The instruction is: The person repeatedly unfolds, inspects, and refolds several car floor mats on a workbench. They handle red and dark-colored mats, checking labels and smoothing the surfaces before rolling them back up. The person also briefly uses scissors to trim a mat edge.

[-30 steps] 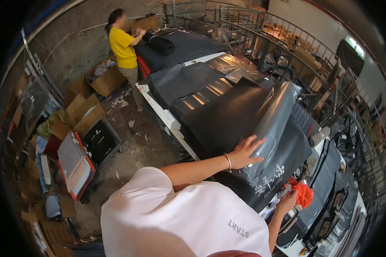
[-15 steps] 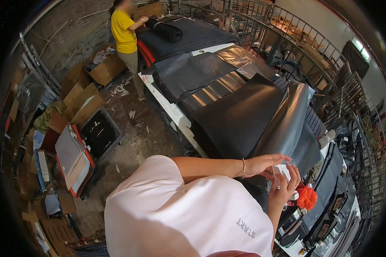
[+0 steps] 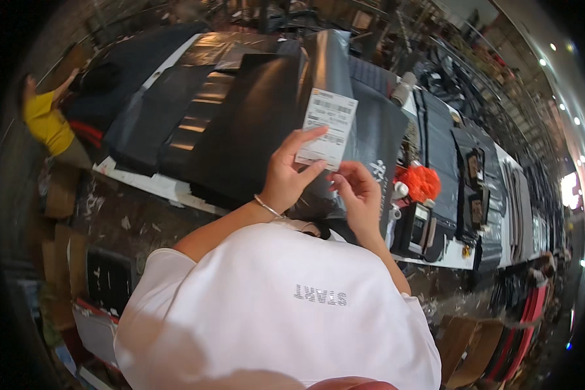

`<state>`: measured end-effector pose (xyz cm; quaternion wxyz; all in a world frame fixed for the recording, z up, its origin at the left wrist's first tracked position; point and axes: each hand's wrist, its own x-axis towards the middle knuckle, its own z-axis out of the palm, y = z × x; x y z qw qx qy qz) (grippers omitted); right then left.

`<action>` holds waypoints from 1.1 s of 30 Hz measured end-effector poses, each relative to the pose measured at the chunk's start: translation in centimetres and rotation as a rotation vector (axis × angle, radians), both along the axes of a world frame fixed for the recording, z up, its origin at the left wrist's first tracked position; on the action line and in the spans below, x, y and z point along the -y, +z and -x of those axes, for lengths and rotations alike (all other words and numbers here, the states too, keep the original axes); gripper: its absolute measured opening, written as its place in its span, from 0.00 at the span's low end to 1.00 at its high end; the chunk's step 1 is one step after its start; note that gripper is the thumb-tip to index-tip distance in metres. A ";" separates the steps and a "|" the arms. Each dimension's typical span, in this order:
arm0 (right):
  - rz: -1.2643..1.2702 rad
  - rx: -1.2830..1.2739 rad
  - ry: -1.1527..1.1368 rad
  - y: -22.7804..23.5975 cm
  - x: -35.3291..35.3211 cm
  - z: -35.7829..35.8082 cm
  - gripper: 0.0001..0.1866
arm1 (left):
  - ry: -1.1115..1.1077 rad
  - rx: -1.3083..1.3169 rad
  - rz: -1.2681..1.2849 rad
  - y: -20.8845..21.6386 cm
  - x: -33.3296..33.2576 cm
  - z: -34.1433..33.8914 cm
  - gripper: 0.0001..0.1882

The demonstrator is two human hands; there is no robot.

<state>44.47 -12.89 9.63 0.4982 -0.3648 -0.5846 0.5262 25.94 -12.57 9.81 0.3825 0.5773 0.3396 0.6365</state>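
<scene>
A white label (image 3: 327, 129) is held above the black bags (image 3: 240, 130) by the left hand (image 3: 291, 174), grip closed on it; the right hand (image 3: 357, 195) is loosely open, empty, just below, apparently peeling; careful backing separation is called for.

Matt paper label (image 3: 326, 128), glossy black plastic bags (image 3: 253, 123) — smooth, creased

both bare forearms rise from the lower edge, bent at the elbows, and meet in front of the chest. left hand (image 3: 286, 179) raised, a thin bracelet at the wrist, thumb and fingers extended in a pinch. right hand (image 3: 357, 195) just beside it, slightly lower, fingers curled, apparently also pinching.
</scene>
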 end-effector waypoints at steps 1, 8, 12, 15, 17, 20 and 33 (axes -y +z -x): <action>0.004 -0.018 -0.020 0.2 0.3 0.1 0.07 | -0.022 0.013 0.024 0.0 0.0 -0.1 0.31; -0.017 0.002 -0.139 -0.4 -0.5 -1.2 0.02 | -0.065 0.085 0.015 0.2 -1.0 -2.2 0.31; -0.030 -0.010 -0.169 -0.5 -0.9 -1.2 0.02 | -0.096 0.109 0.067 -0.2 -1.1 -2.1 0.30; -0.026 -0.027 -0.181 -0.4 -1.2 -0.9 0.01 | 0.266 -0.342 -0.091 -0.8 -1.5 -2.0 0.27; -0.021 -0.035 -0.179 -0.6 -1.4 -0.7 0.01 | 0.268 -0.341 -0.076 -1.1 -1.3 -1.8 0.19; -0.018 -0.023 -0.170 -1.0 -1.8 -0.6 0.01 | 0.127 -0.358 -0.147 -0.9 -1.5 -1.1 0.07; -0.128 0.299 -0.151 -2.0 -2.9 -1.7 0.06 | -0.255 0.345 0.538 -4.7 -4.5 0.6 0.06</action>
